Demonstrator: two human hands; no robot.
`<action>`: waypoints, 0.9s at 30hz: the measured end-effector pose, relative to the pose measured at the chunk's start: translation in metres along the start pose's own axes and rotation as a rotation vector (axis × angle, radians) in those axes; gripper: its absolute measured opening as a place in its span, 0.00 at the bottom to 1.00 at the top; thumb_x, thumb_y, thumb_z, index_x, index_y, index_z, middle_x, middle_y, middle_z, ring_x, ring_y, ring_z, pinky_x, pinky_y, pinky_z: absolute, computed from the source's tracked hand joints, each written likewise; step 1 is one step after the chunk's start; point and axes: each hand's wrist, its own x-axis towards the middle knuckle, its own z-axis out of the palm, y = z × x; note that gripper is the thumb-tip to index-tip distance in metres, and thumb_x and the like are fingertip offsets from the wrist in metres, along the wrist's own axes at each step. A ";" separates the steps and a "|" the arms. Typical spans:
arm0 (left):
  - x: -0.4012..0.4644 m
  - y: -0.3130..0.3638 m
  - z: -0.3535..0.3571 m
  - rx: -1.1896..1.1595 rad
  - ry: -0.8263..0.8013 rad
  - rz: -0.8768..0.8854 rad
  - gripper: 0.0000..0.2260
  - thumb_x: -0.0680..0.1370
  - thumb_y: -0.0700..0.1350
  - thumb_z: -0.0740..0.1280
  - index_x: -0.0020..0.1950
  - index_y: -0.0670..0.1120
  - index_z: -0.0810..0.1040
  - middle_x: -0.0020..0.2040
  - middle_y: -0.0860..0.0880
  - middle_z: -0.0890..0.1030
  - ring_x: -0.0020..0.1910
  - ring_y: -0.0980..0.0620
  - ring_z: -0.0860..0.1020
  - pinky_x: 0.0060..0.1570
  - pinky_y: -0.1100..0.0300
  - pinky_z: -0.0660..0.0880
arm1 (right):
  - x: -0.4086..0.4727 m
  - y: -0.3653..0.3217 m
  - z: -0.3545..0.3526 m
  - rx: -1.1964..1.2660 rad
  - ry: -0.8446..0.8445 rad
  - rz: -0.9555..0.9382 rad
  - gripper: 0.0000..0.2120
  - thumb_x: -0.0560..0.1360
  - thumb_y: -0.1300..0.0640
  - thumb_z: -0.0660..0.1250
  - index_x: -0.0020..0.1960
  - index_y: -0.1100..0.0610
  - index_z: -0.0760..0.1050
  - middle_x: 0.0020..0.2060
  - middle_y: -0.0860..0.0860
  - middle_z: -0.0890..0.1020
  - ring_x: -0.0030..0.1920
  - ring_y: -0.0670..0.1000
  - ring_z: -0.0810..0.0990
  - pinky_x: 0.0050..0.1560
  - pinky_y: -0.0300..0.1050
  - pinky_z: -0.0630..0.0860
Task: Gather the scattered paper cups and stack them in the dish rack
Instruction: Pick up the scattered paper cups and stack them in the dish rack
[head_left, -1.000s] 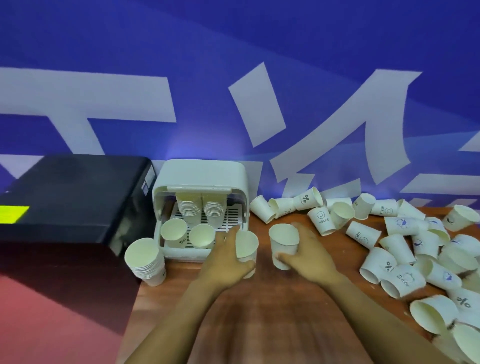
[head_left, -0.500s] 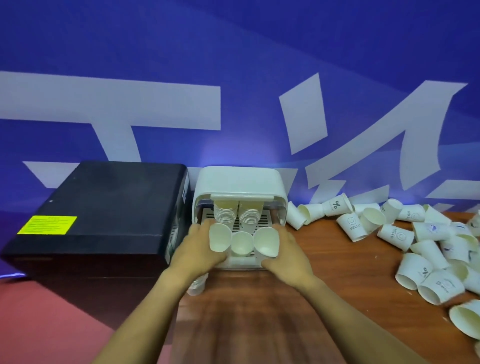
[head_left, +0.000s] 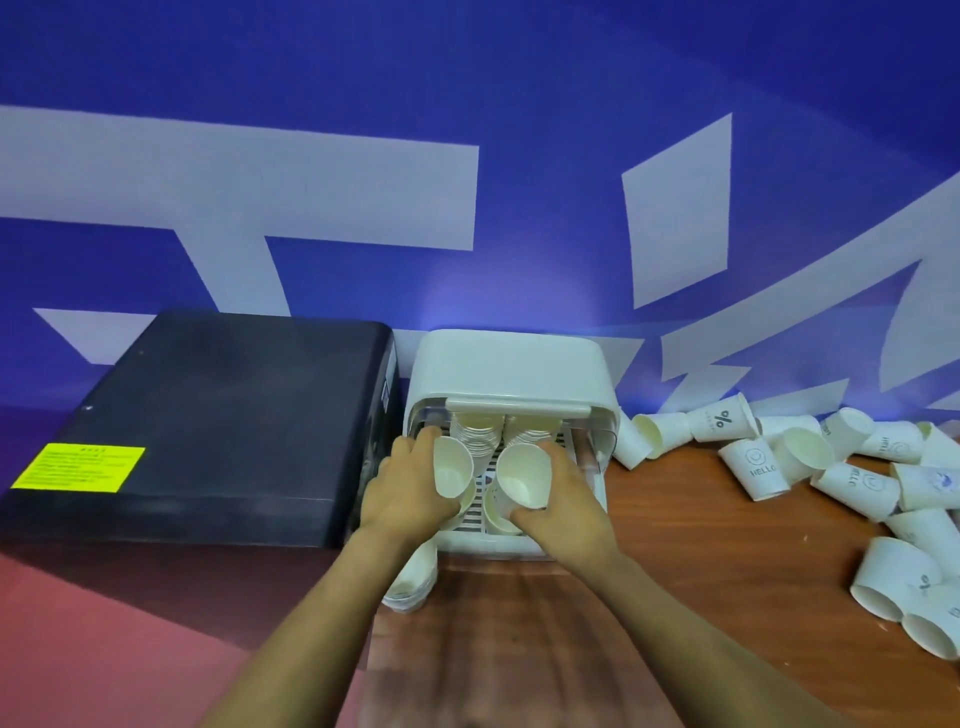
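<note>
Head view: both forearms reaching in from the near edge of the wooden table (head_left: 519, 623), converging on the dish rack (head_left: 511, 364) at the table's far left corner. Left hand (head_left: 410, 488) curled around a paper cup (head_left: 453, 466), mouth tilted toward the camera, held over the rack's left side. Right hand (head_left: 563, 501) wrapped round a second cup (head_left: 523, 475), likewise tilted, just beside the first and over the rack's slatted floor. Below the left wrist, a nested cup stack (head_left: 413, 582) lying on the table against the rack's near left corner. Deeper inside the rack, under its raised lid, two stacks of cups (head_left: 475, 434). Along the table's right side and far edge, scattered cups (head_left: 758, 467) on their sides. Left of the rack, a black box (head_left: 208, 415) with a yellow label (head_left: 78, 466).

Versus half a second ago: hands further into the rack, both held cups nearer the inner stacks, the loose cup seen between them then now mostly hidden beneath.
</note>
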 end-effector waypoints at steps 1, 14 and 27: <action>0.004 0.001 0.003 0.020 -0.017 -0.002 0.31 0.70 0.51 0.72 0.69 0.53 0.61 0.63 0.48 0.67 0.60 0.44 0.71 0.54 0.49 0.74 | 0.003 0.001 0.003 -0.015 -0.002 0.007 0.34 0.67 0.44 0.71 0.69 0.42 0.59 0.66 0.42 0.69 0.66 0.48 0.61 0.60 0.49 0.71; 0.032 -0.010 0.037 0.199 -0.187 -0.029 0.34 0.70 0.52 0.73 0.71 0.53 0.59 0.67 0.47 0.68 0.65 0.42 0.68 0.58 0.47 0.71 | 0.009 0.029 0.032 -0.107 -0.225 0.078 0.43 0.68 0.44 0.73 0.75 0.48 0.52 0.68 0.51 0.64 0.66 0.53 0.68 0.62 0.48 0.69; 0.034 -0.006 0.030 0.271 -0.294 -0.041 0.41 0.69 0.57 0.73 0.76 0.54 0.54 0.74 0.49 0.63 0.71 0.42 0.63 0.66 0.46 0.66 | 0.011 0.030 0.014 -0.139 -0.297 0.076 0.35 0.74 0.45 0.67 0.75 0.51 0.56 0.70 0.52 0.64 0.69 0.53 0.65 0.68 0.48 0.65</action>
